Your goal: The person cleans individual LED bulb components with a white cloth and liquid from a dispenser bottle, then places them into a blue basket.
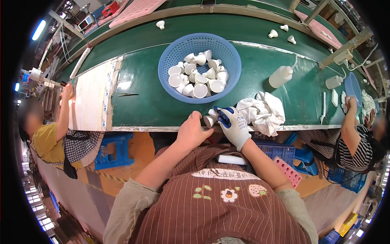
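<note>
My right hand (234,125), in a white glove with blue on the fingers, grips a white bulb-shaped lamp housing (209,120) at the table's front edge. The housing lies tilted, with its wide end toward my left. My bare left hand (192,129) is just beside that wide end, thumb and index finger apart and the other fingers partly hidden. Beyond both hands stands a round blue plastic basket (165,87) holding many similar white housings (199,90). A crumpled white cloth (264,113) lies right of my glove, hanging slightly over the edge.
A white squeeze bottle (280,77) stands behind the cloth. Tweezers (128,94) lie left of the basket. Loose housings (160,25) rest on the green belt (134,38) beyond. One co-worker (50,136) sits at the left, another (355,142) at the right, beside a second bottle (334,82).
</note>
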Action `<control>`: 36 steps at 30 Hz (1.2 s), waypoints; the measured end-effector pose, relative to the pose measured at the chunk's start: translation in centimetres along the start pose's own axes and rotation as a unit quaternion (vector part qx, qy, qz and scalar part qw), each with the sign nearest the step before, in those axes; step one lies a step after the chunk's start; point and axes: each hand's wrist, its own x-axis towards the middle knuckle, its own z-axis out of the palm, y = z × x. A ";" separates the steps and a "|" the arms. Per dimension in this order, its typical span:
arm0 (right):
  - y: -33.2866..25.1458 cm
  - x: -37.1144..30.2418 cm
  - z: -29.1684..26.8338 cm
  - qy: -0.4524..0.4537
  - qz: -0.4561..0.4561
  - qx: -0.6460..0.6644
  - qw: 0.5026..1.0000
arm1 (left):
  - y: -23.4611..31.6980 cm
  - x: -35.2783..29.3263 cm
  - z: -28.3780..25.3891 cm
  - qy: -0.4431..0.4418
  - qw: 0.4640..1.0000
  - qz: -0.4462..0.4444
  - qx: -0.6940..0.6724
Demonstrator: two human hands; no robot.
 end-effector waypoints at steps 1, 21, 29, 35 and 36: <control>0.1 0.1 0.3 0.001 -0.007 0.009 1.000 | -0.6 -0.2 0.9 0.000 1.000 -0.002 0.001; -1.2 -0.3 0.4 0.016 -0.093 -0.124 0.988 | -2.5 0.8 3.3 0.114 0.968 0.041 -0.219; -1.2 0.2 0.6 -0.003 -0.074 -0.092 0.993 | -3.4 0.9 3.7 0.134 0.963 0.074 -0.223; -1.0 0.5 0.1 0.010 -0.050 -0.074 0.996 | -2.5 0.9 3.0 0.121 0.968 0.057 -0.215; -1.1 0.5 0.1 0.023 -0.045 -0.073 0.996 | -2.3 0.9 3.0 0.135 0.968 0.078 -0.197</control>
